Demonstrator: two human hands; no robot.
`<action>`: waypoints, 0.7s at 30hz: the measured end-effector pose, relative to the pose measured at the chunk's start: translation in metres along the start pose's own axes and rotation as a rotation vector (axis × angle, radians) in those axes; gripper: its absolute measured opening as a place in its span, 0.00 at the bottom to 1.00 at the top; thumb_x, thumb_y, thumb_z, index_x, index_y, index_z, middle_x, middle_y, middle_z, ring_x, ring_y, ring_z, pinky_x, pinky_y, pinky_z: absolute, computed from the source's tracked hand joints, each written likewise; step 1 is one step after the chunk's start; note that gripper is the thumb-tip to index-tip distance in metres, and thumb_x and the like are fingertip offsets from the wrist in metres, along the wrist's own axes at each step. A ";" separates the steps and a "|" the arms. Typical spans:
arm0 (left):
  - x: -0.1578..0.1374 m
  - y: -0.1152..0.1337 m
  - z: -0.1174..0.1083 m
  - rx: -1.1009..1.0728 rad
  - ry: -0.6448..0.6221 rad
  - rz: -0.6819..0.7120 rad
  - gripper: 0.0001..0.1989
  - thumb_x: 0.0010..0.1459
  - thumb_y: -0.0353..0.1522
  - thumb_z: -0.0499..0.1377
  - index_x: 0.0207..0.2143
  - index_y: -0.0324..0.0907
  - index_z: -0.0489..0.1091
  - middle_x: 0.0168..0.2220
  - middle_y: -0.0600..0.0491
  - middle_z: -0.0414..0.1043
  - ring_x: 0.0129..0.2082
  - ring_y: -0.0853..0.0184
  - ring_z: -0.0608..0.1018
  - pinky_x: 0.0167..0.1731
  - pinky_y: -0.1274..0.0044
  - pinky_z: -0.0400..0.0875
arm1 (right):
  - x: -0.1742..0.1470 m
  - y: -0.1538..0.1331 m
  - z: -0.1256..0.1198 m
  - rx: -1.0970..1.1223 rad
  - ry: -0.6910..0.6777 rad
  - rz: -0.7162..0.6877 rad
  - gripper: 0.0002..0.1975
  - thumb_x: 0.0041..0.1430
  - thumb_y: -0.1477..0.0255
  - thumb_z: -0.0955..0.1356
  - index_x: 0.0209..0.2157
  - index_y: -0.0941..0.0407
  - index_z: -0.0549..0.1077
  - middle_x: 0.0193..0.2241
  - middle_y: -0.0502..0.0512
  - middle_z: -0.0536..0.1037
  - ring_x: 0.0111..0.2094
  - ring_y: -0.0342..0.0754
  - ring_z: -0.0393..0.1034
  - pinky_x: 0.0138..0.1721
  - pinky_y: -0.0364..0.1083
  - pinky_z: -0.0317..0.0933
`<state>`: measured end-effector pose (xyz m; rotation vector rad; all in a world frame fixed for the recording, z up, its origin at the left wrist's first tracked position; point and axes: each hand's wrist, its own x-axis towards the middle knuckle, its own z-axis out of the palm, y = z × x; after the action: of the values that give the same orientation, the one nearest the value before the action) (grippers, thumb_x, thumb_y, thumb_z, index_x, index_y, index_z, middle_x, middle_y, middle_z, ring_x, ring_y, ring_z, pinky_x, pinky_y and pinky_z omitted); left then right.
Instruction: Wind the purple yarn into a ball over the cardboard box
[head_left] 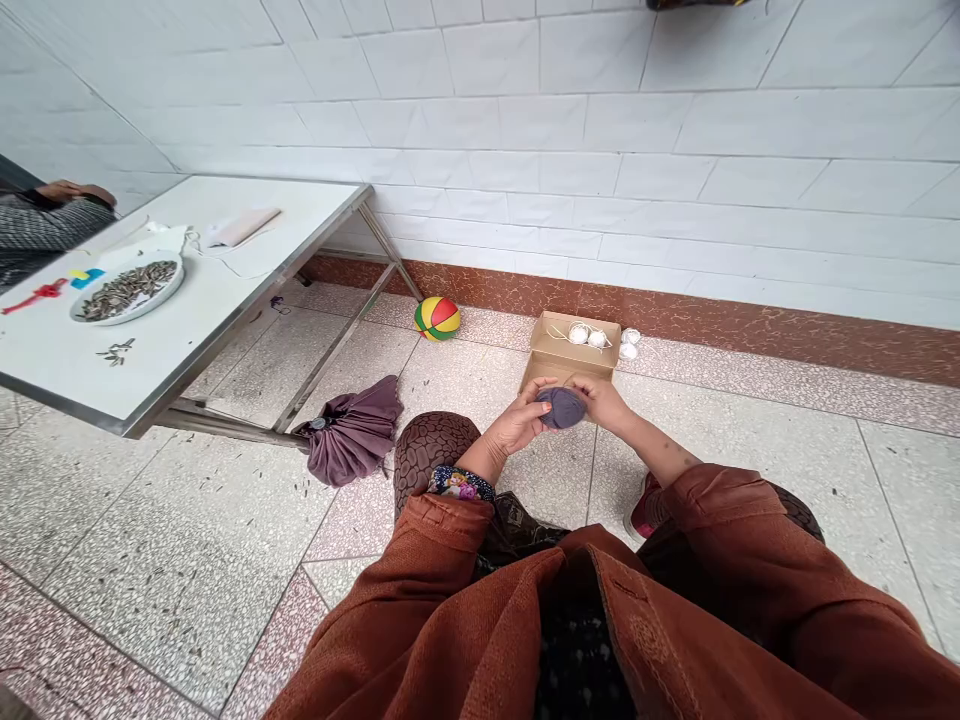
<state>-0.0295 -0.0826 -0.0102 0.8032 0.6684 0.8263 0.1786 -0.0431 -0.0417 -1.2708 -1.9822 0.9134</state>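
Between my hands is a dark purple-grey ball of yarn (562,408), held above the floor between my knees. My left hand (519,420) is wrapped round its left side, thumb across the front. At the ball's upper right edge, my right hand (602,402) has its fingers bent together against it; a strand between them is too fine to make out. Just beyond stands an open cardboard box (537,350) with white balls of yarn (587,335) in its far part. More white balls (629,345) lie on the floor at the box's right.
On the left stands a white metal-framed table (247,270) bearing a plate (178,278) of seed shells. A person's sleeve (52,225) shows behind it. A purple cloth (356,430) hangs by the table's lower bar. A striped ball (437,319) rests near the tiled wall (487,130).
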 end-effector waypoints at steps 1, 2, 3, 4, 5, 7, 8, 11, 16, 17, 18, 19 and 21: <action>0.001 0.001 0.000 -0.038 0.020 0.024 0.32 0.48 0.41 0.71 0.55 0.46 0.67 0.52 0.47 0.72 0.38 0.66 0.77 0.35 0.75 0.71 | -0.002 0.002 0.004 -0.004 -0.037 0.023 0.10 0.66 0.66 0.67 0.34 0.54 0.78 0.31 0.54 0.82 0.34 0.51 0.74 0.38 0.47 0.65; 0.002 0.001 -0.002 -0.065 0.051 0.048 0.32 0.47 0.42 0.71 0.54 0.45 0.67 0.50 0.47 0.73 0.37 0.66 0.77 0.34 0.75 0.70 | -0.004 0.002 0.007 -0.009 -0.079 0.034 0.09 0.65 0.66 0.68 0.34 0.54 0.79 0.32 0.54 0.82 0.34 0.51 0.75 0.37 0.46 0.65; 0.004 0.001 -0.003 -0.083 0.093 0.070 0.32 0.47 0.42 0.71 0.52 0.44 0.68 0.48 0.47 0.73 0.35 0.67 0.76 0.33 0.76 0.70 | -0.006 0.001 0.009 -0.016 -0.122 0.034 0.09 0.64 0.65 0.68 0.34 0.54 0.79 0.32 0.53 0.82 0.34 0.51 0.74 0.37 0.46 0.65; 0.006 0.000 -0.006 -0.091 0.144 0.090 0.30 0.46 0.42 0.72 0.50 0.42 0.68 0.46 0.48 0.74 0.34 0.68 0.76 0.33 0.77 0.69 | -0.009 -0.001 0.010 -0.019 -0.165 0.023 0.10 0.65 0.65 0.68 0.34 0.54 0.79 0.31 0.53 0.82 0.33 0.50 0.74 0.36 0.46 0.64; 0.008 -0.001 -0.008 -0.086 0.199 0.106 0.29 0.46 0.42 0.72 0.48 0.42 0.69 0.44 0.49 0.74 0.34 0.69 0.75 0.32 0.78 0.68 | -0.011 -0.004 0.009 -0.014 -0.205 0.006 0.12 0.65 0.64 0.67 0.34 0.54 0.79 0.30 0.52 0.81 0.31 0.49 0.73 0.35 0.45 0.64; 0.011 -0.005 -0.014 -0.027 0.301 0.127 0.28 0.45 0.40 0.72 0.47 0.42 0.69 0.44 0.50 0.74 0.35 0.69 0.75 0.32 0.78 0.68 | -0.016 -0.011 0.006 0.018 -0.270 -0.038 0.15 0.67 0.61 0.66 0.34 0.55 0.79 0.28 0.51 0.80 0.28 0.47 0.70 0.34 0.45 0.62; 0.013 -0.006 -0.016 0.030 0.341 0.130 0.27 0.46 0.39 0.71 0.47 0.42 0.69 0.44 0.50 0.75 0.36 0.69 0.75 0.33 0.78 0.68 | -0.017 -0.015 0.002 0.042 -0.290 -0.060 0.16 0.67 0.60 0.65 0.35 0.55 0.79 0.28 0.51 0.79 0.28 0.46 0.69 0.34 0.45 0.61; 0.014 -0.010 -0.021 0.263 0.399 0.104 0.26 0.47 0.38 0.70 0.48 0.41 0.69 0.44 0.51 0.74 0.36 0.69 0.74 0.31 0.79 0.65 | -0.016 -0.026 -0.009 0.127 -0.270 -0.103 0.16 0.67 0.57 0.66 0.37 0.54 0.79 0.32 0.53 0.80 0.31 0.48 0.72 0.36 0.46 0.63; 0.010 -0.013 -0.016 0.409 0.210 -0.005 0.24 0.49 0.38 0.67 0.49 0.42 0.70 0.42 0.51 0.73 0.31 0.71 0.73 0.28 0.79 0.63 | 0.000 -0.024 -0.019 0.129 -0.042 -0.125 0.14 0.65 0.59 0.67 0.33 0.53 0.78 0.33 0.55 0.81 0.35 0.51 0.73 0.40 0.49 0.64; 0.009 -0.013 -0.014 0.340 0.147 -0.027 0.26 0.51 0.40 0.66 0.51 0.43 0.68 0.44 0.50 0.74 0.30 0.70 0.74 0.28 0.79 0.64 | 0.004 -0.021 -0.018 0.115 0.003 -0.119 0.14 0.65 0.59 0.67 0.33 0.54 0.78 0.33 0.55 0.80 0.35 0.51 0.73 0.41 0.49 0.64; 0.007 -0.012 -0.012 0.249 0.092 -0.040 0.28 0.52 0.41 0.65 0.54 0.45 0.67 0.46 0.50 0.74 0.30 0.70 0.75 0.28 0.78 0.65 | 0.006 -0.018 -0.016 0.104 0.034 -0.108 0.14 0.66 0.60 0.67 0.33 0.54 0.77 0.32 0.55 0.80 0.35 0.51 0.73 0.40 0.49 0.64; 0.006 -0.010 -0.010 0.149 0.051 -0.036 0.31 0.52 0.43 0.65 0.57 0.46 0.65 0.48 0.49 0.74 0.30 0.69 0.76 0.28 0.77 0.67 | 0.008 -0.015 -0.014 0.095 0.052 -0.093 0.14 0.66 0.60 0.66 0.33 0.54 0.77 0.32 0.55 0.80 0.34 0.51 0.73 0.40 0.49 0.64; 0.005 -0.005 -0.007 -0.033 0.024 0.014 0.33 0.53 0.46 0.64 0.59 0.46 0.63 0.48 0.48 0.75 0.30 0.67 0.78 0.29 0.76 0.69 | 0.008 -0.010 -0.007 0.080 0.047 -0.072 0.15 0.67 0.60 0.65 0.32 0.54 0.77 0.31 0.54 0.80 0.33 0.50 0.72 0.38 0.48 0.64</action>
<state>-0.0301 -0.0776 -0.0186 0.7696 0.6699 0.8587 0.1762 -0.0374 -0.0281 -1.1590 -1.9229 0.9111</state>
